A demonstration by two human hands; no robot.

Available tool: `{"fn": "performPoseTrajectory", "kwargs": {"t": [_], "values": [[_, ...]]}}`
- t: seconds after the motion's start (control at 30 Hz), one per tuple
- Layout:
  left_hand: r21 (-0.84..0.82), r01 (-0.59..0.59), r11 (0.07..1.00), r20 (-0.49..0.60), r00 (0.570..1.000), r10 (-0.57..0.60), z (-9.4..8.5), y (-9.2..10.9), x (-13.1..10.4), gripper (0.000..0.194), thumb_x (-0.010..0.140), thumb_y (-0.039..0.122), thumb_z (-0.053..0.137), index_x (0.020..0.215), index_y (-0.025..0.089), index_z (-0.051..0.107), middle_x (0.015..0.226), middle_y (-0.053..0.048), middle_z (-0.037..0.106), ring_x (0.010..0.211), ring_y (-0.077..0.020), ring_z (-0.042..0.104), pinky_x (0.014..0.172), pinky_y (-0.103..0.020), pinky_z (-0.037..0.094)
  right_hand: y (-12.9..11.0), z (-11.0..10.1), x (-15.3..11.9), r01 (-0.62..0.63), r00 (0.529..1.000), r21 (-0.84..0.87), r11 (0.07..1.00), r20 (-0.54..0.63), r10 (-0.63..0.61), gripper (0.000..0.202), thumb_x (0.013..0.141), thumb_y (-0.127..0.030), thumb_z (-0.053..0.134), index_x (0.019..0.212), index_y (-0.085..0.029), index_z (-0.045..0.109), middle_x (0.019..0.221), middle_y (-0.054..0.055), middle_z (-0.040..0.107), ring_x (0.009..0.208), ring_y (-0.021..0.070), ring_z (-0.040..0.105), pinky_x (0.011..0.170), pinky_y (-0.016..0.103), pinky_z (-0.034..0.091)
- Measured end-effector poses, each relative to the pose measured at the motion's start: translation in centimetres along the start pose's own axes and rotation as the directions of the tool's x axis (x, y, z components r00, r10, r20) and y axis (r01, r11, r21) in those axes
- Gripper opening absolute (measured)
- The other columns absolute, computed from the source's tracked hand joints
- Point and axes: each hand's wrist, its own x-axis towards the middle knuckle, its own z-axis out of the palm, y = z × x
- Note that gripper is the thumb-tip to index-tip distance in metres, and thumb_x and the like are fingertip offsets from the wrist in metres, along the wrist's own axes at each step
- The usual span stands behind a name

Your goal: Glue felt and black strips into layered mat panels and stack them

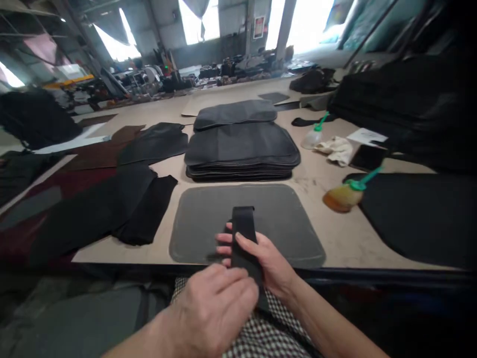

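Windows [211, 27] glare, right edge dark

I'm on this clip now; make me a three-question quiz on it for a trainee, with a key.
1. True or false: the right hand grips the black strap between thumb and fingers.
2. How many bottles with green spouts are on the table? A) one B) two C) three
3. What sits just beyond the gray panel?

Key
1. True.
2. B.
3. A stack of dark pieces.
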Motion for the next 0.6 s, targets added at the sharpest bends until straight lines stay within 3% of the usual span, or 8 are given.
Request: {"fn": "performPoseTrajectory", "kwargs": {"t": [0.1, 0.17, 0.2, 0.27, 0.33, 0.37, 0.5, 0.6], "values": [[-0.299, -0.027, 0.954, 0.075, 0.996, 0.051, 1.2, 0.5, 0.3, 0.024, 0.105, 0.016, 0.045, 0.113, 0.010, 0.067, 0.093, -0.008, 0.079, 0.091, -0.0179, 0.075, 0.078, -0.028, 0.059, -0.2, -1.6, -0.6, 0.128, 0.984, -0.037, 0.991, -0.122, -0.131, 0.046, 0.095, -0.044, 0.076, 0.126, -0.014, 0.060, 0.101, 0.010, 0.074, 0.071, 0.0131, 0.067, 0.061, 0.023, 0.057], [-0.464, 0.157, 0.872, 0.147, 0.984, -0.099, 1.3, -0.5, -0.1, 0.025, 0.107, 0.027, 0.045, 0.108, 0.016, 0.067, 0.086, -0.005, 0.077, 0.080, -0.0161, 0.073, 0.073, -0.027, 0.057, -0.3, -2.7, -1.3, 0.177, 0.974, -0.070, 0.982, -0.129, -0.185, 0.044, 0.098, -0.047, 0.071, 0.126, -0.014, 0.059, 0.087, 0.005, 0.071, 0.059, 0.0100, 0.060, 0.054, 0.021, 0.053], [-0.513, 0.318, 0.797, 0.206, 0.947, -0.246, 1.5, -1.3, -0.2, 0.029, 0.108, 0.033, 0.043, 0.105, 0.020, 0.068, 0.083, -0.004, 0.075, 0.075, -0.0157, 0.072, 0.071, -0.027, 0.055, -0.4, -3.2, -1.8, 0.187, 0.975, -0.094, 0.978, -0.108, -0.196, 0.044, 0.099, -0.047, 0.069, 0.127, -0.015, 0.059, 0.083, 0.003, 0.070, 0.055, 0.0093, 0.058, 0.052, 0.020, 0.051], [-0.557, 0.629, 0.542, 0.362, 0.772, -0.522, 2.0, -3.2, -0.4, 0.035, 0.108, 0.043, 0.039, 0.100, 0.026, 0.069, 0.074, -0.001, 0.071, 0.066, -0.0156, 0.068, 0.062, -0.027, 0.051, -0.4, -3.8, -2.7, 0.170, 0.984, -0.152, 0.974, -0.023, -0.176, 0.042, 0.101, -0.047, 0.066, 0.127, -0.015, 0.057, 0.080, 0.002, 0.070, 0.050, 0.0084, 0.055, 0.048, 0.019, 0.047], [-0.570, 0.788, 0.233, 0.553, 0.577, -0.601, 3.1, -4.9, -0.1, 0.041, 0.106, 0.055, 0.038, 0.101, 0.028, 0.069, 0.065, 0.000, 0.065, 0.055, -0.0151, 0.060, 0.052, -0.026, 0.042, -0.3, -4.2, -3.4, 0.121, 0.991, -0.192, 0.974, 0.074, -0.109, 0.041, 0.101, -0.047, 0.065, 0.124, -0.015, 0.055, 0.079, 0.003, 0.070, 0.047, 0.0088, 0.056, 0.045, 0.018, 0.046], [-0.583, 0.807, 0.093, 0.630, 0.522, -0.576, 3.7, -5.6, 0.2, 0.044, 0.104, 0.060, 0.039, 0.101, 0.027, 0.068, 0.060, 0.001, 0.061, 0.049, -0.0137, 0.053, 0.047, -0.025, 0.035, -0.2, -4.3, -3.7, 0.094, 0.991, -0.201, 0.975, 0.109, -0.073, 0.041, 0.101, -0.048, 0.065, 0.123, -0.015, 0.055, 0.078, 0.003, 0.070, 0.047, 0.0095, 0.057, 0.045, 0.018, 0.046], [-0.640, 0.708, -0.298, 0.720, 0.417, -0.554, 6.5, -7.4, 2.2, 0.042, 0.090, 0.064, 0.064, 0.094, 0.023, 0.062, 0.049, 0.008, 0.043, 0.039, -0.0071, 0.025, 0.041, -0.022, 0.015, 0.6, -4.7, -3.9, -0.009, 0.990, -0.196, 0.981, 0.134, 0.036, 0.045, 0.099, -0.052, 0.065, 0.122, -0.016, 0.051, 0.075, 0.003, 0.070, 0.049, 0.0123, 0.062, 0.046, 0.020, 0.050], [-0.650, 0.708, -0.275, 0.676, 0.375, -0.634, 7.6, -8.8, 3.7, 0.038, 0.081, 0.055, 0.079, 0.090, 0.022, 0.062, 0.048, 0.009, 0.046, 0.038, -0.0063, 0.030, 0.042, -0.020, 0.019, 1.1, -5.2, -4.4, -0.027, 0.996, -0.188, 0.982, 0.082, 0.043, 0.050, 0.097, -0.055, 0.066, 0.123, -0.016, 0.048, 0.084, 0.006, 0.072, 0.058, 0.0150, 0.068, 0.054, 0.023, 0.055]]}}
